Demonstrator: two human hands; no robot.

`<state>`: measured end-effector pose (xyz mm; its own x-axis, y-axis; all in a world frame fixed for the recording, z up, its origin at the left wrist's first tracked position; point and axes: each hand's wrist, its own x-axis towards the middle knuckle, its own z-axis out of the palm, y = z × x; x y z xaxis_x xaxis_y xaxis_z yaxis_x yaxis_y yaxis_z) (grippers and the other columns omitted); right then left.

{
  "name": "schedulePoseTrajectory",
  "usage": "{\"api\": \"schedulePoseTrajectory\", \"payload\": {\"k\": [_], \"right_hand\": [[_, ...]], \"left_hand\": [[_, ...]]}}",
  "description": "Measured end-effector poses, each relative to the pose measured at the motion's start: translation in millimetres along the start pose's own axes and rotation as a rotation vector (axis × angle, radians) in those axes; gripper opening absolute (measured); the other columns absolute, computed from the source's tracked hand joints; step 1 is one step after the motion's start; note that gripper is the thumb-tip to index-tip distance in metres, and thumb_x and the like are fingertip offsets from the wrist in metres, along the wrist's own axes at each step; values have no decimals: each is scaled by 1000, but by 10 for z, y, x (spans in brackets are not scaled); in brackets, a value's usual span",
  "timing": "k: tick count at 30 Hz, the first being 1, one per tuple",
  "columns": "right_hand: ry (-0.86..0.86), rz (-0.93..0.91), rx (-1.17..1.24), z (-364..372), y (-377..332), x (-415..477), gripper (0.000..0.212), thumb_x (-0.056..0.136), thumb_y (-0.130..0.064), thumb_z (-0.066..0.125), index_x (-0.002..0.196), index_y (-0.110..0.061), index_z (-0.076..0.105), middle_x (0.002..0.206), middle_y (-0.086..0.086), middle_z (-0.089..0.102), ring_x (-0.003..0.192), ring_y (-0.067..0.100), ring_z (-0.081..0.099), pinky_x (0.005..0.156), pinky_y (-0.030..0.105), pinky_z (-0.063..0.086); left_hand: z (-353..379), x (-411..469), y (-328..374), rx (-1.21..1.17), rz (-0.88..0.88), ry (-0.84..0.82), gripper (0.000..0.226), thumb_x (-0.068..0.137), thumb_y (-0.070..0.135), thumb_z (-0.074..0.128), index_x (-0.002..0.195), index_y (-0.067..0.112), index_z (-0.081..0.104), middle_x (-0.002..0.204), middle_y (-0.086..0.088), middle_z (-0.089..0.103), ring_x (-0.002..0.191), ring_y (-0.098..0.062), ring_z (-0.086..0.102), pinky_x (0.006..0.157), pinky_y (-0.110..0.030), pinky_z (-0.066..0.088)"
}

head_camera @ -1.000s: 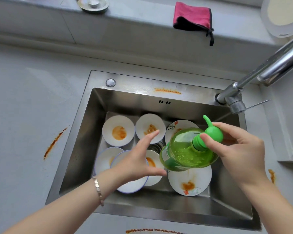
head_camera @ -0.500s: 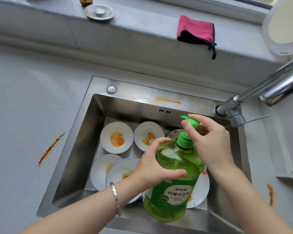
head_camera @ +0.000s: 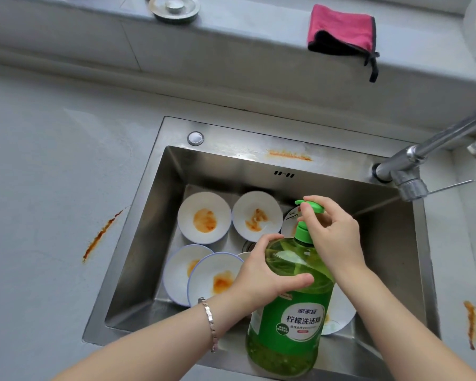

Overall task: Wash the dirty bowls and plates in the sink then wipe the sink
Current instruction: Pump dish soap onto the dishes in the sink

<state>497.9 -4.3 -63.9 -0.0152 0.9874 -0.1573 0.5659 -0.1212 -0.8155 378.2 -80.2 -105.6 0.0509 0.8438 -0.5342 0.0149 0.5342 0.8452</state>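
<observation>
A steel sink [head_camera: 138, 243] holds several white bowls and plates with orange stains, among them a bowl [head_camera: 204, 217] at the back left and a blue-rimmed bowl [head_camera: 212, 276] in front. Over the sink a green dish soap bottle [head_camera: 291, 312] stands upright. My left hand [head_camera: 264, 273] grips the bottle's shoulder. My right hand [head_camera: 330, 232] pinches the green pump head [head_camera: 311, 206] at the top. A plate [head_camera: 338, 312] shows partly behind the bottle.
A pink cloth [head_camera: 341, 28] hangs over the ledge behind the sink, and a metal drain plug [head_camera: 175, 6] lies further left there. The faucet [head_camera: 412, 166] reaches in from the right. Orange smears mark the grey counter [head_camera: 39, 188] and the sink rim.
The bottle went from tilted in my right hand to upright. My left hand, open before, now grips its shoulder, and my right hand moved up onto the pump head.
</observation>
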Motion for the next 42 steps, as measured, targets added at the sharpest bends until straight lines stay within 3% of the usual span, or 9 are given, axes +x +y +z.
{"api": "schedulePoseTrajectory", "payload": {"k": [3, 13, 19, 26, 30, 32, 36, 42], "right_hand": [[-3, 5, 9, 24, 36, 41, 11, 87, -34, 57, 89, -45, 58, 78, -5, 69, 78, 15, 66, 75, 42, 55], [-35, 51, -46, 51, 121, 94, 16, 88, -28, 61, 101, -22, 68, 83, -11, 66, 82, 9, 63, 78, 33, 54], [-78, 51, -68, -5, 95, 53, 18, 88, -32, 59, 104, -26, 66, 87, -18, 64, 88, 4, 61, 81, 37, 54], [-102, -97, -40, 196, -432, 109, 21, 89, -37, 57, 106, -28, 64, 88, -11, 65, 85, 5, 61, 73, 24, 50], [-138, -108, 5, 539, -675, 73, 20, 88, -38, 57, 103, -29, 66, 82, -6, 68, 76, 1, 62, 67, 17, 48], [-143, -102, 19, 691, -732, 38, 19, 87, -38, 58, 102, -29, 67, 81, -5, 69, 75, 3, 62, 70, 22, 50], [-115, -71, 70, 937, -733, -74, 16, 87, -35, 58, 99, -28, 66, 72, -6, 65, 72, 11, 62, 73, 34, 53], [-59, -61, 92, 1033, -689, -84, 11, 87, -28, 61, 95, -24, 67, 65, -11, 60, 61, 2, 55, 59, 11, 41]], "left_hand": [[14, 21, -26, -15, -17, 6, 68, 53, 31, 87, 109, 39, 49, 103, 13, 66, 94, 4, 62, 81, -14, 49], [31, 99, -56, -29, -49, 18, 77, 38, 48, 81, 107, 38, 49, 102, 8, 68, 95, -2, 64, 87, -23, 52], [3, 71, 1, -11, -73, -11, 80, 38, 49, 82, 109, 39, 48, 107, 9, 65, 99, -5, 63, 90, -32, 53], [-411, -169, 253, -75, -5, 97, 78, 35, 47, 81, 106, 33, 52, 103, 6, 68, 93, -5, 66, 86, -25, 54], [-808, -322, 263, -35, 19, 146, 71, 48, 30, 87, 109, 32, 51, 101, 7, 67, 87, 1, 65, 76, -13, 52], [-982, -373, 228, -13, 14, 166, 71, 49, 29, 86, 111, 33, 52, 102, 8, 66, 86, 3, 65, 75, -12, 51], [-1206, -418, 94, 5, 5, 147, 81, 39, 44, 84, 114, 34, 53, 105, 8, 67, 93, -2, 66, 85, -26, 54], [-1272, -368, 6, 11, 5, 119, 84, 39, 48, 82, 117, 36, 52, 107, 10, 66, 95, -2, 65, 85, -26, 54]]}}
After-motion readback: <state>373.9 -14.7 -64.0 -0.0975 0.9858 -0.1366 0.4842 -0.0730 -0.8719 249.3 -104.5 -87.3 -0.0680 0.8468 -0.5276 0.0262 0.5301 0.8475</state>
